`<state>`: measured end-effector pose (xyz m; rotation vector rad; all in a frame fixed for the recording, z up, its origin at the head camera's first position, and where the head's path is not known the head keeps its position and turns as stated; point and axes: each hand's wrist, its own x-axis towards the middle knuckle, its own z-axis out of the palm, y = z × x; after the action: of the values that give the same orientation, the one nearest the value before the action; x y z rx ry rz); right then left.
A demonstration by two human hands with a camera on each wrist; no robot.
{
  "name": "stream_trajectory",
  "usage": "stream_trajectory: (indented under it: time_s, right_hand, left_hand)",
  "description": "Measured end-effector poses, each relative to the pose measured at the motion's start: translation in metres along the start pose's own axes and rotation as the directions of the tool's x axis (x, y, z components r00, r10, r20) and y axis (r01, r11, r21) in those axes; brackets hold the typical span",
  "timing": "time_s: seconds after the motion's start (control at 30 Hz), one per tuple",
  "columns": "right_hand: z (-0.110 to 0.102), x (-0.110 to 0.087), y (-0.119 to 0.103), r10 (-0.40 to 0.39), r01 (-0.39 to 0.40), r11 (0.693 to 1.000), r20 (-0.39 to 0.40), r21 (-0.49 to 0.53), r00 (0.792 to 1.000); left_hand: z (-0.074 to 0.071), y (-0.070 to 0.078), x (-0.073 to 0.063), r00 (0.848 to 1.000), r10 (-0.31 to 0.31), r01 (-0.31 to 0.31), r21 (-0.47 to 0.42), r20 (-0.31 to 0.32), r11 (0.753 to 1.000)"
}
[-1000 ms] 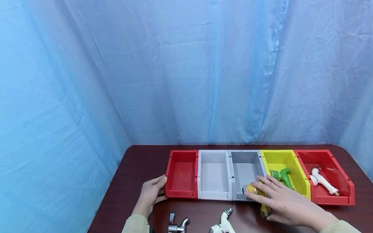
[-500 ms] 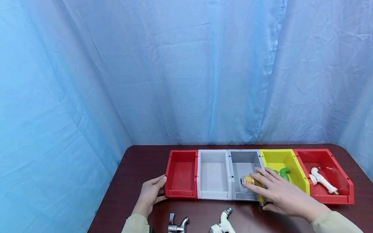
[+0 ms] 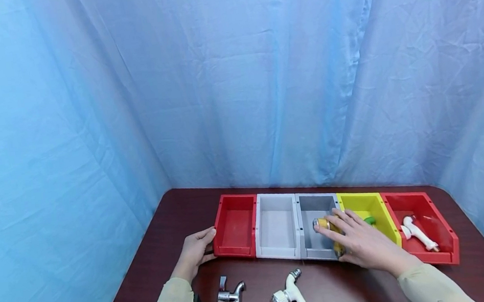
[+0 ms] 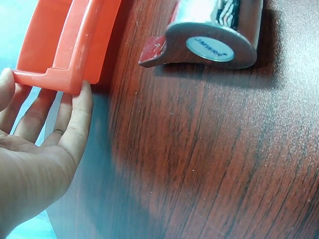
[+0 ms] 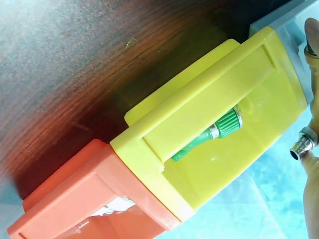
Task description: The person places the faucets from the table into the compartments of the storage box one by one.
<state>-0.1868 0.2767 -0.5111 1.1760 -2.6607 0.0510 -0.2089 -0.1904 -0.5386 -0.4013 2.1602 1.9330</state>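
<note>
My left hand (image 3: 194,254) grips the front left corner of the leftmost red bin (image 3: 235,225), thumb on its rim and fingers against its outside. My right hand (image 3: 364,244) holds a yellow faucet (image 3: 322,224) over the grey bin (image 3: 312,207), its round knob pointing left. In the right wrist view part of that faucet's metal end (image 5: 302,145) shows at the right edge. A green faucet (image 5: 229,123) lies in the yellow bin (image 5: 199,129), partly behind my right hand in the head view. Inside the rightmost red bin (image 3: 449,225) lies a white faucet (image 3: 419,235).
Nearer me on the dark wooden table (image 3: 155,248) lie a chrome faucet (image 3: 232,297) and another white faucet (image 3: 296,293). A white bin (image 3: 276,223) stands between the left red bin and the grey one. Blue curtain (image 3: 235,83) hangs behind the table.
My right hand has moved forward, carrying the yellow faucet farther over the grey bin and covering more of the green faucet. The left hand stays at the red bin.
</note>
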Motion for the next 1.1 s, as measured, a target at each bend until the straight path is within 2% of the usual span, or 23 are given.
stream_trajectory:
  time_s: [0.33, 0.57, 0.83, 1.1]
  right_hand:
    - [0.003, 0.009, 0.003, 0.036, -0.038, 0.999, 0.050, 0.031, 0.998]
    - [0.000, 0.017, 0.005, 0.026, -0.026, 1.000, 0.070, -0.004, 0.997]
    - [0.000, 0.026, 0.008, 0.062, -0.064, 0.998, 0.142, 0.006, 0.988]
    - [0.000, 0.031, 0.010, 0.062, -0.064, 0.998, 0.171, 0.002, 0.983]
  left_hand:
    - [0.001, 0.000, 0.000, 1.000, 0.004, -0.004, -0.011, 0.005, 1.000]
    - [0.000, -0.001, 0.001, 1.000, 0.002, -0.002, -0.005, 0.003, 1.000]
    - [0.000, 0.000, 0.001, 1.000, 0.004, -0.004, 0.003, 0.008, 1.000]
    - [0.001, -0.001, 0.001, 1.000, 0.004, -0.004, 0.008, 0.005, 1.000]
